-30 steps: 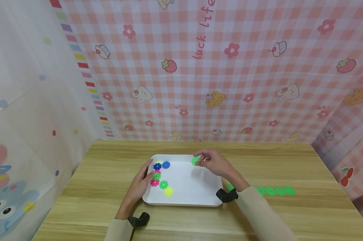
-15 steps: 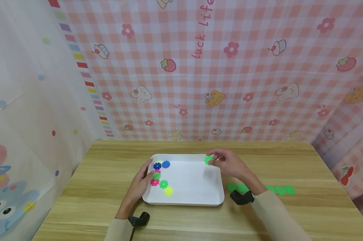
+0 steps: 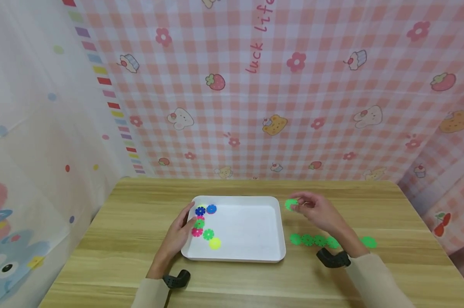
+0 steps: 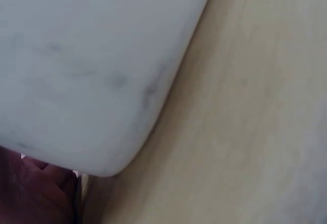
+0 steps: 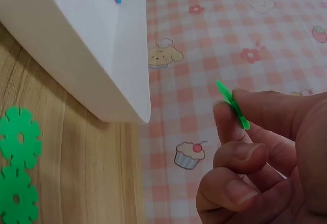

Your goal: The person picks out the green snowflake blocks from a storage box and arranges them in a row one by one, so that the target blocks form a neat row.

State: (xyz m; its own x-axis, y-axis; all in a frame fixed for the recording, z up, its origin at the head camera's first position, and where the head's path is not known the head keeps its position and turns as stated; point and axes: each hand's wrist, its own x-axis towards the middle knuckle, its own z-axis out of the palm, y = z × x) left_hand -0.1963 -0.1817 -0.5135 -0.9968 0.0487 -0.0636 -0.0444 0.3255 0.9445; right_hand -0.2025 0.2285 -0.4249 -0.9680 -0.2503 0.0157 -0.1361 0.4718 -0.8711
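Observation:
Between thumb and fingertip, my right hand (image 3: 318, 210) pinches a green notched plastic disc (image 3: 290, 204), raised just beyond the tray's right side. The right wrist view shows that green disc (image 5: 232, 105) nearly edge-on. My left hand (image 3: 178, 233) grips the left rim of a white tray (image 3: 247, 233), its thumb reaching inside over the wall. Along the tray's left part lie loose discs: a dark blue one (image 3: 200, 211), a lighter blue one (image 3: 211, 209), pink ones (image 3: 197, 232), green ones (image 3: 208, 234) and a yellow one (image 3: 215, 244).
On the wooden table (image 3: 232, 282), right of the tray, several green discs (image 3: 307, 240) form a row running rightward, partly hidden by the right wrist. A pink checked cloth (image 3: 232, 107) hangs behind the table, and a pale printed curtain (image 3: 43, 149) at the left.
My right hand has carried the green disc rightward, from over the tray's far edge to outside its right side. More of the green row's left end shows. The left hand stays on the tray.

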